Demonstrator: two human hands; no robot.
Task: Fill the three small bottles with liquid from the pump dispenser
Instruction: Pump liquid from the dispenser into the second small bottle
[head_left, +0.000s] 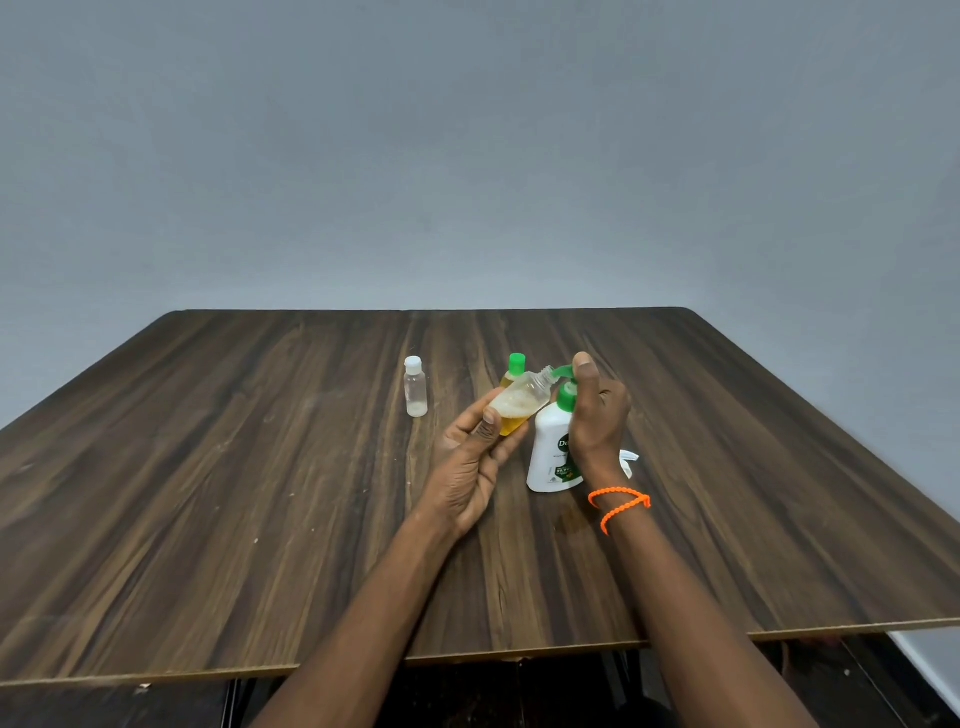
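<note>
Head view: left hand (475, 457) holds an open small bottle (522, 402) tilted up to the green spout of the pump dispenser (553, 447), amber liquid and foam roughly halfway up. Right hand (597, 410) wraps the dispenser, thumb on the pump. Green-capped bottle (513, 371) behind looks filled already; the white-capped bottle (415, 387) on the bench (208, 467) looks nearly empty, so I'd say about halfway.

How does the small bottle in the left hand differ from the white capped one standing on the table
The small clear plastic bottle held in the left hand is tilted and uncapped, its mouth at the pump spout; the small clear white-capped bottle stands upright, capped and untouched. The held bottle contains amber liquid with foam; the white-capped bottle looks nearly empty. Both are small and transparent.
</note>
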